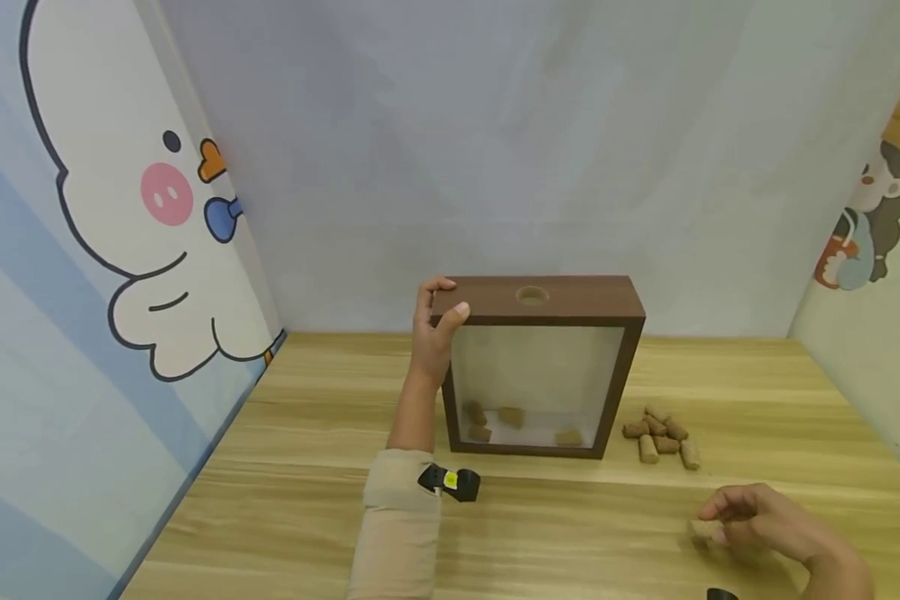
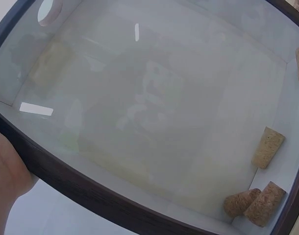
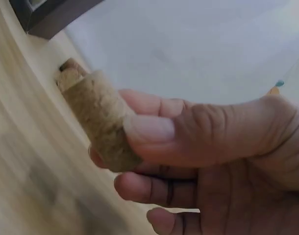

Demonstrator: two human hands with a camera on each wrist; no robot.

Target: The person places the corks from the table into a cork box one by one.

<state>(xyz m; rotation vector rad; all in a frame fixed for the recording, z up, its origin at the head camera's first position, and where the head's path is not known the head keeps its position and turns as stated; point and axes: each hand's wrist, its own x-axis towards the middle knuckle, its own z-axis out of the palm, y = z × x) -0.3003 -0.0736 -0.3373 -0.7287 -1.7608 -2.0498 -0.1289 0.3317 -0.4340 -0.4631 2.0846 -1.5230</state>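
A dark brown frame box with a clear front stands upright on the table, a round hole in its top. My left hand grips the box's upper left corner, thumb at the front edge and fingers over the top. Several corks lie on the bottom inside, among them one cork seen through the pane in the left wrist view. At the lower right, my right hand pinches a single cork between thumb and fingers, above the table and apart from the box.
A loose pile of corks lies on the wood-grain table, just right of the box. Behind stands a pale grey wall. Side walls with cartoon prints, including a white duck on the left, flank the table.
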